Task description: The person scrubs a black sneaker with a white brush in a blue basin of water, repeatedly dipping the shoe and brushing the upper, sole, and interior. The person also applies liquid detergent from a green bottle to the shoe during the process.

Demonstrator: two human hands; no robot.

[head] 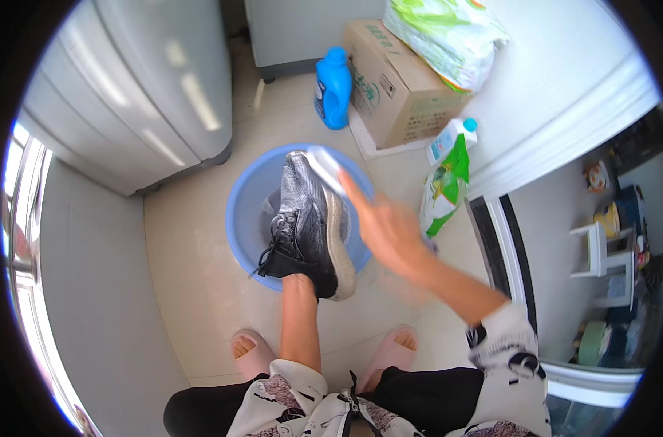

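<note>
A black-and-grey lace-up sneaker [304,224] with a pale sole is held tilted above a blue plastic basin [234,218]. My left hand is inside the shoe's opening, hidden by the upper; only the wrist and forearm show. My right hand [388,232], blurred, grips a white brush-like tool [327,170] against or close to the sole's edge near the toe. Under the shoe, the basin holds something grey, perhaps a second shoe in water, mostly covered.
Beyond the basin stand a blue detergent bottle [334,90] and a cardboard box [399,93] with a plastic package [451,38] on top. A white bottle [446,143] and a green-white bag [446,191] are at the right. A grey-white appliance [162,87] stands at the left.
</note>
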